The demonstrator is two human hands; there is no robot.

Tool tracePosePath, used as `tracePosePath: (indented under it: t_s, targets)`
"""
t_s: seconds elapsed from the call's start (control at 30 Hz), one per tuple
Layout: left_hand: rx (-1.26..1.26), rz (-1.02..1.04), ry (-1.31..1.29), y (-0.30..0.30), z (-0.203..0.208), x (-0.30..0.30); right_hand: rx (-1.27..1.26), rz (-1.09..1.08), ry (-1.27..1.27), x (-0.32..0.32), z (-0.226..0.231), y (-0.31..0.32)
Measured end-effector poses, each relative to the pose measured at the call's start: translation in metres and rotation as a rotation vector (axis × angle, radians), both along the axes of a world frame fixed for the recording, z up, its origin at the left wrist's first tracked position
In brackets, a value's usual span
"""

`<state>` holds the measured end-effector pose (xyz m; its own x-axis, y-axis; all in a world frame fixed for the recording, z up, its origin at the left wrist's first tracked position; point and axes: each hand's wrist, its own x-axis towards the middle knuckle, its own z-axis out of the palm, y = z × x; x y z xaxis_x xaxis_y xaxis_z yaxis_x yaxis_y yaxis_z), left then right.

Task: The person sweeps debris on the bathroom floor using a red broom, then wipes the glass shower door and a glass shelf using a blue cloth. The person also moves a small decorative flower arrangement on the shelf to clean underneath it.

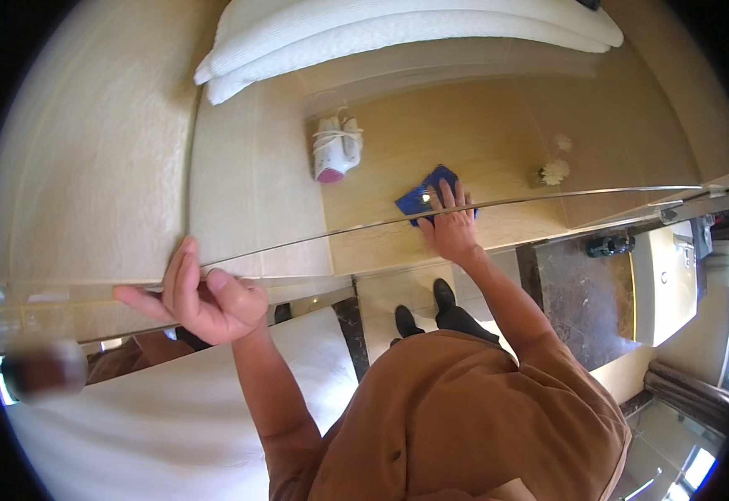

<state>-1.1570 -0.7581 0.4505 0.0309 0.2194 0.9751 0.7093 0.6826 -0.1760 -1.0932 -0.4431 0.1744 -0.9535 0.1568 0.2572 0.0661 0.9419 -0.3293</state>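
A blue cloth (414,200) lies on the tan stone-like shelf (498,150). My right hand (454,230) rests flat on it, fingers stretched forward and spread a little. The thin front edge of a clear glass pane (297,243) crosses over this hand. At the left end of that edge is my left hand (218,305), its fingers apart and partly bent against the wall corner. Nothing shows in its grasp. Behind the glass sits a white hair dryer (337,150) with its cord wound round it. White flowers (554,172) stand farther right.
Folded white towels (414,21) lie at the top. A tiled wall (89,150) closes the left side. Below left is a white rounded surface (164,409); at right, a white cabinet-like box (665,284) beside a dark marbled surface (585,292). A dark blurred round object (43,367) is near the left rim.
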Motion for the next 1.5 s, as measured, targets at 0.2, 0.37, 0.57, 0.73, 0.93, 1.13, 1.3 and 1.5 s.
tracePosePath:
  t_s: [0.2, 0.37, 0.57, 0.73, 0.93, 1.13, 1.3, 1.5]
  targets:
    - [-0.051, 0.079, -0.047, 0.001, 0.005, 0.005, 0.023, 0.122, -0.124, -0.077, -0.014, -0.08]
    - [-0.074, 0.11, -0.03, 0.002, 0.009, 0.006, 0.042, 0.434, -0.234, -0.041, 0.003, -0.163]
    - [-0.06, 0.126, -0.03, -0.001, 0.004, 0.004, 0.094, 0.495, -0.123, 0.005, -0.018, -0.096]
    - [-0.046, 0.145, -0.021, -0.002, 0.002, 0.006, 0.216, -0.074, -0.069, -0.024, -0.028, 0.018]
    - [-0.052, 0.165, -0.014, 0.002, 0.003, 0.004, -0.052, -0.304, 0.141, -0.106, -0.059, 0.071]
    - [-0.069, 0.203, -0.077, -0.001, 0.003, 0.008, -0.84, 0.111, -0.1, -0.117, -0.083, -0.061]
    - [-0.082, 0.235, -0.053, -0.002, 0.004, 0.01, -1.469, 0.538, -0.004, -0.038, -0.012, -0.196]
    - [-0.066, 0.209, -0.014, 0.006, 0.004, 0.006, -1.343, 0.624, 0.166, 0.021, 0.07, -0.226]
